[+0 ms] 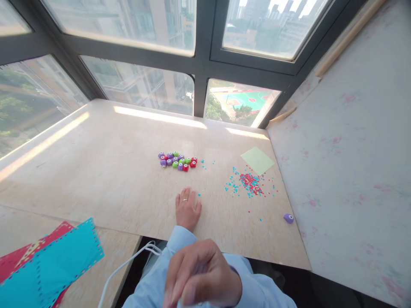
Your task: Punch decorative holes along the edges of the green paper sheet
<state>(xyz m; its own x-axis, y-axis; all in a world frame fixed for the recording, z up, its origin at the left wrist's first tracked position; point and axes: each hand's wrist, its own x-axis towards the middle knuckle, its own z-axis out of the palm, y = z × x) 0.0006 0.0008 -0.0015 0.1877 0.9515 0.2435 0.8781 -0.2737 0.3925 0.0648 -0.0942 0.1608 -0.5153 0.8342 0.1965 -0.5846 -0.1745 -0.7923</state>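
Palm down, the left hand (188, 210) lies open on the bench (128, 179); the right hand (205, 269) is raised with fingers curled — whether it grips anything, I cannot tell. Beyond the left hand sit clustered purple, green and red pieces (175, 164) — probably light, hard and rather slippery, best pinched around their sides. To the right, red and blue confetti (251, 184) lies beside a pale green sheet (257, 161).

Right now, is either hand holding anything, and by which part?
The left hand rests palm down on the table, holding nothing visible. The right hand is curled; whether it holds anything cannot be told.
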